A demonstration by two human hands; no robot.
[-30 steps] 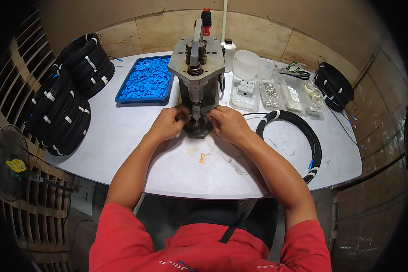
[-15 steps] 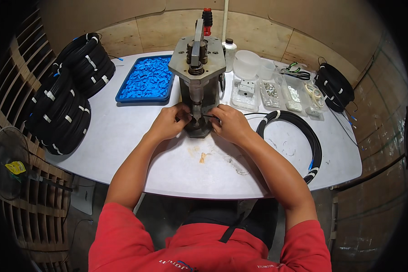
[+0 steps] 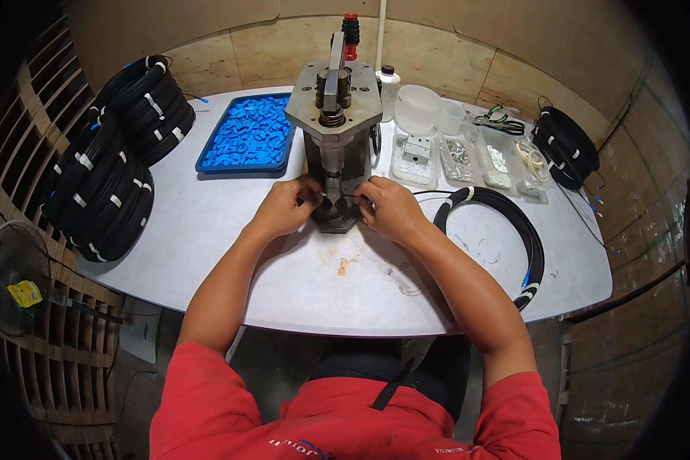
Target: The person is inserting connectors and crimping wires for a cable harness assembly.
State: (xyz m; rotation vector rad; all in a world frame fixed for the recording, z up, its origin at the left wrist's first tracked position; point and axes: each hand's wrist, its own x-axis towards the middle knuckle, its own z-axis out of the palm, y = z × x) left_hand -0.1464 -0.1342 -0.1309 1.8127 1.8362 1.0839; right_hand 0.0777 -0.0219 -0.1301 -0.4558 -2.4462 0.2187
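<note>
Pinched the black cable (image 3: 431, 192) between narrowed fingers of the right hand (image 3: 392, 208), low at the front of the press (image 3: 333, 133), trailing rightward to a coil (image 3: 534, 239) on the table (image 3: 299, 299). Held the left hand (image 3: 285, 210) opposite, with curled fingers close together; could not tell of anything gripped there.

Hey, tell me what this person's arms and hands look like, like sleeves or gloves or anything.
The left hand and right hand are ungloved, and both forearms are bare. Short red sleeves cover the upper arms, part of a red shirt with small pale lettering and a blue mark. The fingers are too small to make out any rings.
</note>
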